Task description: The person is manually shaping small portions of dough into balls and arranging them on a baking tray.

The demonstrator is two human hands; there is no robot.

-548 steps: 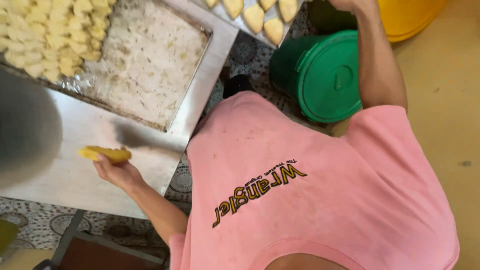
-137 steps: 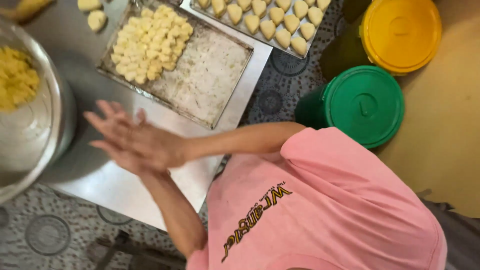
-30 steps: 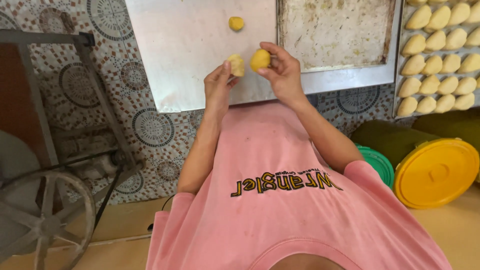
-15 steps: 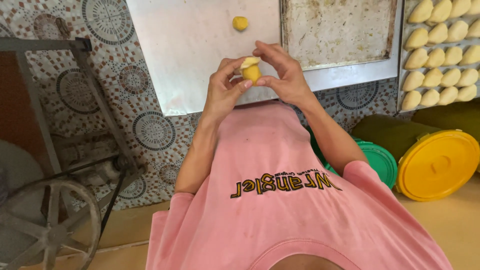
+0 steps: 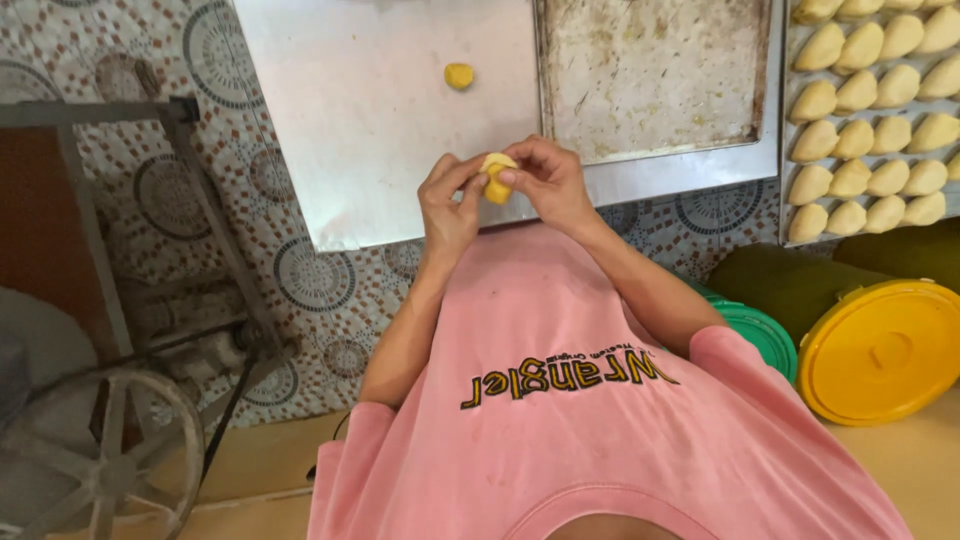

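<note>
1. The tiled floor (image 5: 330, 290), patterned with round medallions, spreads under everything ahead of me.
2. My pink shirt (image 5: 590, 420) fills the lower middle of the view, with both my forearms reaching out of it.
3. The metal surface (image 5: 390, 110), a flat grey sheet, lies on the floor ahead of my hands, its near edge just under them.
4. An old wheeled frame (image 5: 110, 440) stands to my left, one spoked wheel low in the corner.
5. A floured baking tray (image 5: 655, 75) sits on the right half of the surface, bare apart from its dusting.
6. A yellow bucket lid (image 5: 880, 350) shows at my right, with a green lid (image 5: 755, 330) just beside it, partly behind my right arm.
7. A second tray (image 5: 785, 120) at the far right carries rows of pale folded dumplings (image 5: 870, 140), lying close together.
8. My left hand (image 5: 450, 200) and my right hand (image 5: 550, 185) meet over the near edge of the surface.
9. My fingers (image 5: 470, 180) on both hands are closed narrowly around one dough piece (image 5: 497, 175), pale wrapper folded over yellow filling, pinched between them in the air just above the surface edge.
10. A small yellow ball (image 5: 459, 75) lies alone on the surface, well apart from my hands.
</note>
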